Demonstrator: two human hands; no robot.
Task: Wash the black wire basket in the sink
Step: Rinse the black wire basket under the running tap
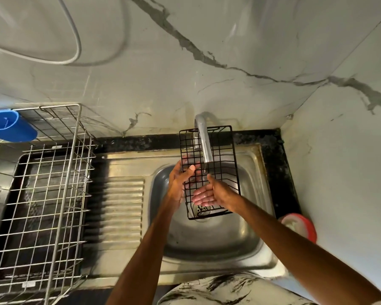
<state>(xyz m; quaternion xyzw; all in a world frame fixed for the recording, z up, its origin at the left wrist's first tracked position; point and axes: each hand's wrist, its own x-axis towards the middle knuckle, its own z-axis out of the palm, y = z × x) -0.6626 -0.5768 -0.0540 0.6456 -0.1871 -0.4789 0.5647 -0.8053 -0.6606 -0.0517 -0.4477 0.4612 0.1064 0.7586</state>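
Tilting the black wire basket (209, 170) up under the tap (204, 142) so water can run through its mesh into the sink (240, 243), the left hand (179, 183) grips its left edge while the right hand (209, 193), fingers spread flat, rubs the wires.

To my left I see a silver wire dish rack (42, 190) with a blue plastic holder (10, 125) hooked on its far corner. A red-rimmed round container (300, 227) sits right, beside the marble wall (207, 40).
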